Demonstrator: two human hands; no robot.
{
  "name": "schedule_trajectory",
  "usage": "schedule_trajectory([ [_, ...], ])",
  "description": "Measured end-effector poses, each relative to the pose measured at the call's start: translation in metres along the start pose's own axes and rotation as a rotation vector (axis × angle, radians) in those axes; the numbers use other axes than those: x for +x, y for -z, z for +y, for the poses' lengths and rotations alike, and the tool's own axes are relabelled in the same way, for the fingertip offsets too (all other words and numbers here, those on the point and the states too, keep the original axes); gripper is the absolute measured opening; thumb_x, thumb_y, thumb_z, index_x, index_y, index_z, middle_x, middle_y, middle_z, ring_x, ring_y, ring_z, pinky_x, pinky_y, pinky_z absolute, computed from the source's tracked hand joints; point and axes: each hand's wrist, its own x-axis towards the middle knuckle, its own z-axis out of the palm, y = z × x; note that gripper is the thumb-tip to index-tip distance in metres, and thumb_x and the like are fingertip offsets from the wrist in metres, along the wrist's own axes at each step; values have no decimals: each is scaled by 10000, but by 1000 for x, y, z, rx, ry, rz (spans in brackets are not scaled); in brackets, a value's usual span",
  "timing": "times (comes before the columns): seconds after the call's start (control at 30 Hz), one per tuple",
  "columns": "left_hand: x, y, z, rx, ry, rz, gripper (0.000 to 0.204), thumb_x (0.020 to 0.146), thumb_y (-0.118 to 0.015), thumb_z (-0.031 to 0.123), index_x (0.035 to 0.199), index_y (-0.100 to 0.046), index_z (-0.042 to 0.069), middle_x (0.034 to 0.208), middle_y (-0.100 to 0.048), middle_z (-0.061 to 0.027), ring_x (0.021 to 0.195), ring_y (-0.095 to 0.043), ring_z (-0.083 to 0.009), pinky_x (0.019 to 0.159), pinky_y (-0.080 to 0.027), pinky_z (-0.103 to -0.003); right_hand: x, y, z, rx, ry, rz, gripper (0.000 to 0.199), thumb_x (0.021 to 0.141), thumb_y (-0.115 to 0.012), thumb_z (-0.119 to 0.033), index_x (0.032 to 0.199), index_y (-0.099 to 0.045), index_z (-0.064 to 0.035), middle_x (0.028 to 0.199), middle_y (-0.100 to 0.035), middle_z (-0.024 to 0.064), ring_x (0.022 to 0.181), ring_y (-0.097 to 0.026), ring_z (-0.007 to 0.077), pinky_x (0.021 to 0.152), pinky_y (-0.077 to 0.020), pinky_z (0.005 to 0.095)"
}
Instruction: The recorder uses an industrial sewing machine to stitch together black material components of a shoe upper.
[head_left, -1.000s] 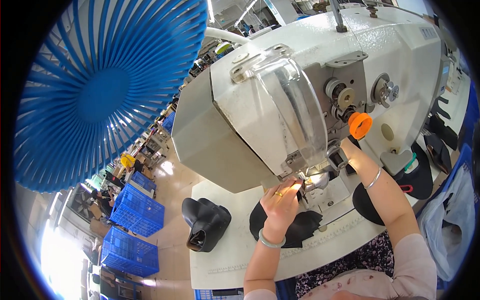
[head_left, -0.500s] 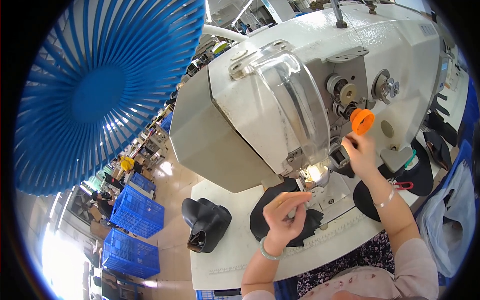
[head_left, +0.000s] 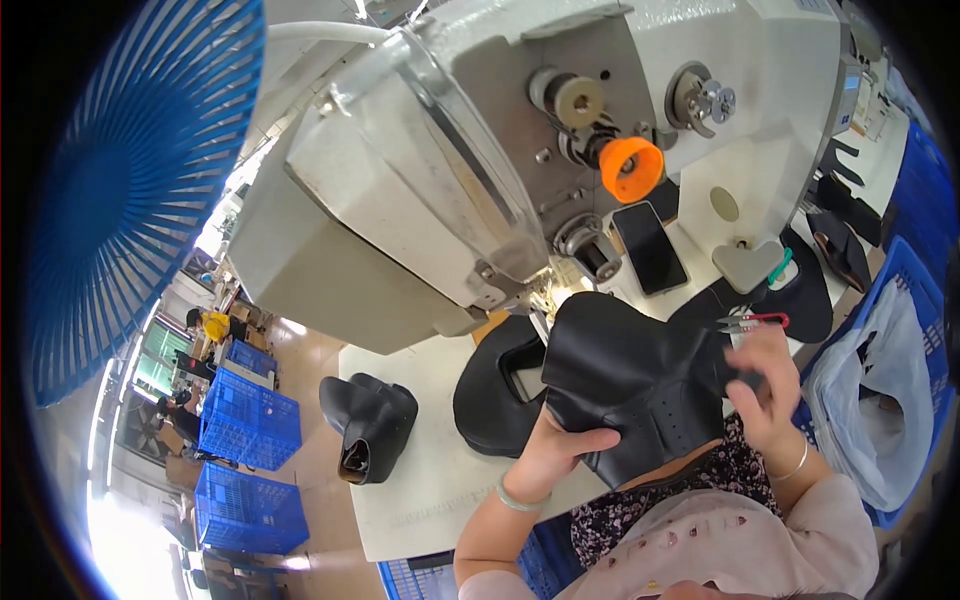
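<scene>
My left hand (head_left: pixel 553 458) grips a black leather shoe upper (head_left: pixel 640 385) by its near left edge, thumb on top and fingers underneath. The upper is held up in front of the sewing machine (head_left: pixel 420 190) and hides part of the table. At the upper's right end is my right hand (head_left: pixel 768 388), slightly blurred, fingers curved and apart with nothing seen in them. Just beyond that hand are thread snips (head_left: pixel 755 321) with a red handle. Behind the upper, the machine's lamp lights the needle area, and a black padded piece (head_left: pixel 490 395) lies to the left.
Another black shoe upper (head_left: pixel 370 425) stands at the left of the white table (head_left: pixel 410 530). A phone (head_left: pixel 650 248) lies beside the machine, near an orange cone (head_left: pixel 632 169). A blue fan (head_left: pixel 110 200) fills the upper left. At right, a blue basket (head_left: pixel 900 275) holds plastic bags.
My hands were at the machine without the upper; now the left holds it up and the right has come back to its right end. The view has shifted closer to the machine.
</scene>
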Motion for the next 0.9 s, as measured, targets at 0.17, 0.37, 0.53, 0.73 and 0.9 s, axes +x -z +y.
schedule_trajectory([
  [0.17,-17,0,-14,47,-150,27,697,622,-775,-101,1254,-504,16,1197,-589,-61,1108,-534,-157,962,-405,-309,3,-26,12,1078,-901,-492,488,737,-768,-181,1128,-578,40,1050,-628,62,966,-565,117,848,-444,252],
  [0.37,-30,4,-23,43,-222,203,606,581,-795,-103,1142,-586,-10,1074,-649,-73,997,-600,-172,891,-460,-300,-5,-36,5,1101,-954,-401,170,746,-733,-26,884,-682,60,790,-662,36,691,-574,83,638,-467,222],
  [0.53,-36,2,-23,-7,-193,235,598,561,-798,-103,1117,-593,-22,1063,-653,-84,990,-607,-182,896,-463,-314,-8,-40,3,1115,-957,-390,154,750,-727,-16,878,-686,61,790,-666,44,686,-575,85,629,-468,228],
  [0.73,-39,6,-31,-131,-184,277,621,543,-792,-105,1122,-582,-25,1066,-652,-97,996,-613,-200,896,-466,-323,-16,-47,1,1250,-993,-327,152,783,-712,-41,897,-686,58,839,-680,75,713,-606,113,650,-483,243],
  [0.9,-44,10,-34,-200,-175,298,591,571,-779,-70,1123,-575,-24,1066,-651,-103,986,-619,-211,888,-470,-326,-16,-55,-6,1367,-1123,-332,187,808,-695,-70,933,-672,67,880,-684,94,757,-630,131,712,-506,255],
])
